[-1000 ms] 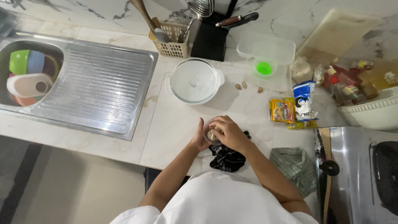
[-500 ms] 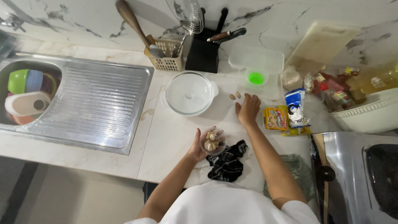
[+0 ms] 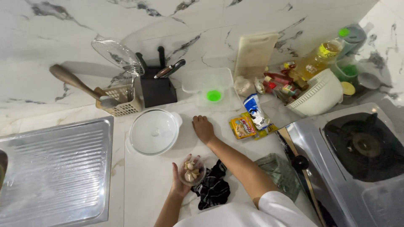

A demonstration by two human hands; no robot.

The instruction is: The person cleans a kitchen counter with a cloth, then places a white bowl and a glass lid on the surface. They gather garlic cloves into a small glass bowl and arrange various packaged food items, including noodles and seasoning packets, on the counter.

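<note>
My left hand (image 3: 179, 183) holds a small clear cup of garlic cloves (image 3: 192, 170) just above the white counter, near my body. My right hand (image 3: 203, 127) reaches forward and lies palm down on the counter, fingers curled over where loose cloves lay; the cloves are hidden under it. A white lidded bowl (image 3: 154, 131) stands just left of that hand. A black-and-white cloth (image 3: 213, 190) lies crumpled right of the cup.
A steel sink drainboard (image 3: 54, 168) fills the left. At the back stand a utensil basket (image 3: 120, 101), a black knife block (image 3: 156, 88), a clear box with a green spot (image 3: 209, 89) and a cutting board (image 3: 255, 53). Seasoning packets (image 3: 248, 122), a white colander (image 3: 320, 94) and a gas stove (image 3: 357, 147) sit right.
My right hand left the cup and reached forward to the loose cloves beside the lidded bowl. The left hand kept hold of the cup. The view tilted up toward the wall.
</note>
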